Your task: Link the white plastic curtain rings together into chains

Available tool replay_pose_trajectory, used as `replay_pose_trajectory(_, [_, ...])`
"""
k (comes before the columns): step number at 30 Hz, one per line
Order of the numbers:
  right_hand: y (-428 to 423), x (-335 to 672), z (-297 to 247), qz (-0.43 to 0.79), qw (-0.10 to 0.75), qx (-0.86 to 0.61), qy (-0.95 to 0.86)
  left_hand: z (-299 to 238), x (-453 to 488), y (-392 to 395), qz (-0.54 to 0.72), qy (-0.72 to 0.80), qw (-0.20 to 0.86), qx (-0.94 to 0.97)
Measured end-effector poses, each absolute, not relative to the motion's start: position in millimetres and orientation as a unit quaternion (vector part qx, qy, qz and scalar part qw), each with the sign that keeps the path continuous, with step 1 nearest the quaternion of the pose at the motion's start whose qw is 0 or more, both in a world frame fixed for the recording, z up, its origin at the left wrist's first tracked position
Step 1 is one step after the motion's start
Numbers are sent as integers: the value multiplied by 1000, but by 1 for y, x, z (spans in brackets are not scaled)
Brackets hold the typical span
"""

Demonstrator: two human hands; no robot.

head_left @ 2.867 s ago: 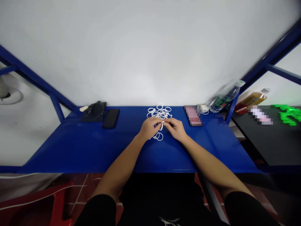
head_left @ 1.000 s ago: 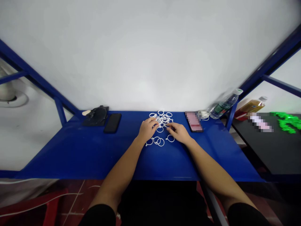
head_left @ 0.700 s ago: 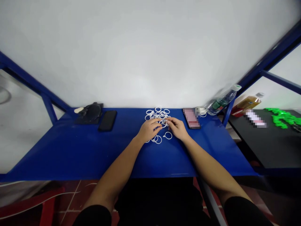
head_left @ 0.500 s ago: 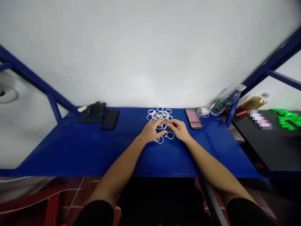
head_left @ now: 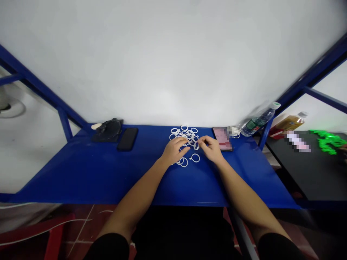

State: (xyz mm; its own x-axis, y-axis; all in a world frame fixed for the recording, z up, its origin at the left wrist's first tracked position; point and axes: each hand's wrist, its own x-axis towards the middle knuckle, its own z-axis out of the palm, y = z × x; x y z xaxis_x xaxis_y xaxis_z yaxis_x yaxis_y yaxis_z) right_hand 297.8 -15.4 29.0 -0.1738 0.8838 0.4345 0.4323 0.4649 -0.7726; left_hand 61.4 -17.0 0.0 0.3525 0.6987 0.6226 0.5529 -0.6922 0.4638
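Observation:
A pile of thin white plastic rings (head_left: pixel 187 134), each with a small tab, lies near the back of the blue table. My right hand (head_left: pixel 211 149) pinches one white ring (head_left: pixel 196 148) between thumb and fingertips, just right of the pile. Beside the pile's left front side is my left hand (head_left: pixel 173 150), its thumb apart from the fingers and nothing visibly held. Its fingertips reach to the nearest rings; whether they touch is unclear. In front of the hands lie a single ring (head_left: pixel 195 162) and a few overlapping rings (head_left: pixel 183 166).
A black phone (head_left: pixel 127 139) and a dark crumpled pouch (head_left: pixel 108 130) lie to the left. On the right are a pink-screened phone (head_left: pixel 222 139), a white cable (head_left: pixel 236 132) and a water bottle (head_left: pixel 257 122). Green pieces (head_left: pixel 328 141) lie on the black neighbouring table (head_left: pixel 306 173).
My hands have moved apart. The right hand has gone slightly right with the ring, while the left stays by the pile. The view has shifted a little.

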Motion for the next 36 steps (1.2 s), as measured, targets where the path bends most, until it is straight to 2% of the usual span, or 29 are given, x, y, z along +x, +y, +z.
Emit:
replay_pose_trajectory(2, [-10,311,34,161,414,-486,-753,-5,57,-11,404,426,63,807])
replay_pose_trajectory(4, [-7,317,36,125,327,-509,-787,-12,53,-4,379,463,38,801])
replay_pose_trajectory(6, [-8,315,32,143,240,-506,-816,-20,51,1,356,490,21,796])
replay_pose_trajectory(8, [-11,304,26,208,201,-467,-835,-26,49,3,332,513,9,792])
replay_pose_trajectory(11, [-16,287,20,288,251,-423,-821,-28,47,4,316,542,9,779])
replay_pose_trajectory(15, [-15,286,18,233,353,-438,-793,-25,46,4,344,554,24,758])
replay_pose_trajectory(26, [-19,281,11,161,401,-376,-820,2,63,-19,439,435,-27,786])
replay_pose_trajectory(36, [-25,279,16,152,452,-344,-809,15,61,-26,397,312,65,860])
